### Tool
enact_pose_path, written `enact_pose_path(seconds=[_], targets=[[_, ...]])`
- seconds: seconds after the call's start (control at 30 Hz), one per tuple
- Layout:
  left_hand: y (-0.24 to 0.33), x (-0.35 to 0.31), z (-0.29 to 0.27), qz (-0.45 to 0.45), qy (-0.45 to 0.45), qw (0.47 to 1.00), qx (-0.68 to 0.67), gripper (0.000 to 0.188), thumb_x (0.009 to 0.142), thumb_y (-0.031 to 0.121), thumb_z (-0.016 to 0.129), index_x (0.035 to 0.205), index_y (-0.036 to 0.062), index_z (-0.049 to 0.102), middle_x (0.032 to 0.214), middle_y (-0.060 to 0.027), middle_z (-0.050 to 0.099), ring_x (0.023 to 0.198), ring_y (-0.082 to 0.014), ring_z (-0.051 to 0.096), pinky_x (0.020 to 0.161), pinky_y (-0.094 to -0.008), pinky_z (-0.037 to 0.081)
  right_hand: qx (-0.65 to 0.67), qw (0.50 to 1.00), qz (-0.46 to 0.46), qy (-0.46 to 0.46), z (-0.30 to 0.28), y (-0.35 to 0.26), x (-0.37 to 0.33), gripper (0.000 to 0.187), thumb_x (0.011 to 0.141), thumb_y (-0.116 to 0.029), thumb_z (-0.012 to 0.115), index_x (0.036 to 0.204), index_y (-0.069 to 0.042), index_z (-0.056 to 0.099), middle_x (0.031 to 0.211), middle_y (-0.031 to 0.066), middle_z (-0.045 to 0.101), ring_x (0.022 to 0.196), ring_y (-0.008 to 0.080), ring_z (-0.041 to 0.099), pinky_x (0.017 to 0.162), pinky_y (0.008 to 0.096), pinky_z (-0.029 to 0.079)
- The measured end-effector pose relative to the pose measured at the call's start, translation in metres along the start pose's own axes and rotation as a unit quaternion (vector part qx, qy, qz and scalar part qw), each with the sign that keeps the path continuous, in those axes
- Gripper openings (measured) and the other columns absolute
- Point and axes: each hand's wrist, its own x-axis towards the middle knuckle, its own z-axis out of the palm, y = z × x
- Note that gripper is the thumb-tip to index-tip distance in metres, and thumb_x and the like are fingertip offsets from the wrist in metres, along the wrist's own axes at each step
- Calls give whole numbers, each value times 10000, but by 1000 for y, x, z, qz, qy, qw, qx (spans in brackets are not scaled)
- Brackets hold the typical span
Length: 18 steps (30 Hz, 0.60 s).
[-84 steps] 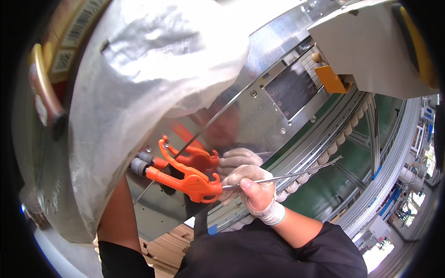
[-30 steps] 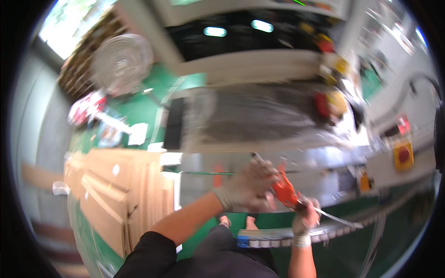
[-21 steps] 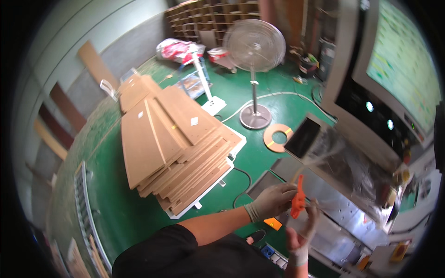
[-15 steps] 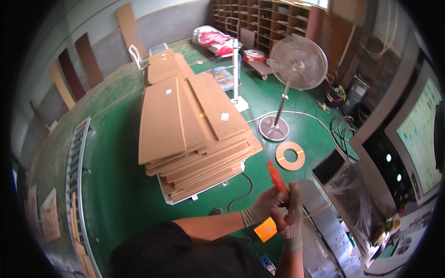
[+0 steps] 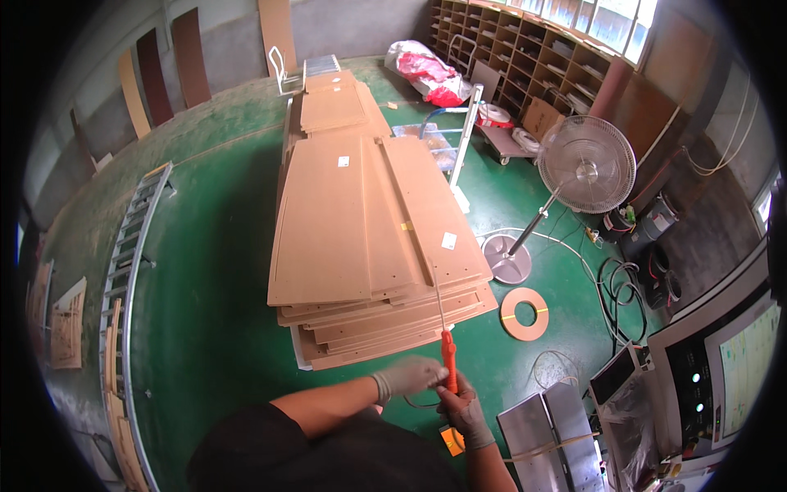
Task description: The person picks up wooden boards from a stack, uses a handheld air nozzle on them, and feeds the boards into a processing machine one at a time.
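An orange-handled tool [image 5: 449,361] with a long thin rod points away from me, over the near edge of a stack of brown boards [image 5: 328,238]. My right hand [image 5: 466,412], in a pale glove with bare fingertips, is closed around the lower end of its handle. From the left my left hand [image 5: 410,375], gloved too and slightly blurred, meets the handle's side. Its fingers are curled together, and what lies inside them is hidden. The board stack, with white labels and small holes on its top panels, rests on a low pale support.
A pedestal fan [image 5: 586,168] stands right of the boards, near a brown ring-shaped roll [image 5: 524,314] on the green floor. A metal ladder [image 5: 127,287] lies left. Metal plates [image 5: 533,435] and a machine screen [image 5: 750,361] are close on my right; black hose [image 5: 623,299] coils beyond.
Both hands have moved left with the orange-handled tool, and its rod now shows against the boards. My view has turned right, shifting the boards and fan rightward.
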Motion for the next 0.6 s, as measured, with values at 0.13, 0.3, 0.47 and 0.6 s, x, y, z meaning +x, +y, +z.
enact_pose_path(seconds=[0.13, 0.3, 0.47, 0.6], targets=[[-66, -3, -140, -44, 226, 946, 227, 205, 908, 213, 576, 927, 68, 720, 953, -201, 721, 867, -407, 694, 764, -518, 536, -52, 998, 44, 15, -13, -16, 5, 401, 1042, -314, 596, 1307, -14, 602, 971, 62, 674, 497, 96, 521, 474, 263, 437], [-192, -108, -284, -290, 479, 701, 441, 430, 854, 356, 699, 1121, 24, 642, 1047, -230, 691, 981, -425, 680, 902, -495, 546, -120, 992, 39, 19, -6, -34, -9, 407, 1054, -307, 570, 1315, 1, 625, 958, 79, 688, 570, 115, 576, 535, 277, 466], [-322, -191, -256, -445, 418, 789, -63, 656, 966, 471, 644, 1218, -132, 587, 1270, -336, 644, 1203, -425, 633, 1007, -454, 498, -239, 960, 76, -127, 15, -94, -38, 341, 1032, -297, 617, 1223, -18, 666, 855, 6, 666, 663, 95, 574, 618, 262, 445], [-293, -164, -219, -385, 481, 776, -136, 542, 1023, 385, 562, 1301, -80, 562, 1283, -327, 629, 1228, -447, 603, 1033, -452, 475, -143, 985, 92, -17, 8, -95, -29, 319, 1025, -326, 627, 1113, -28, 698, 828, -23, 640, 567, 46, 479, 535, 245, 365]])
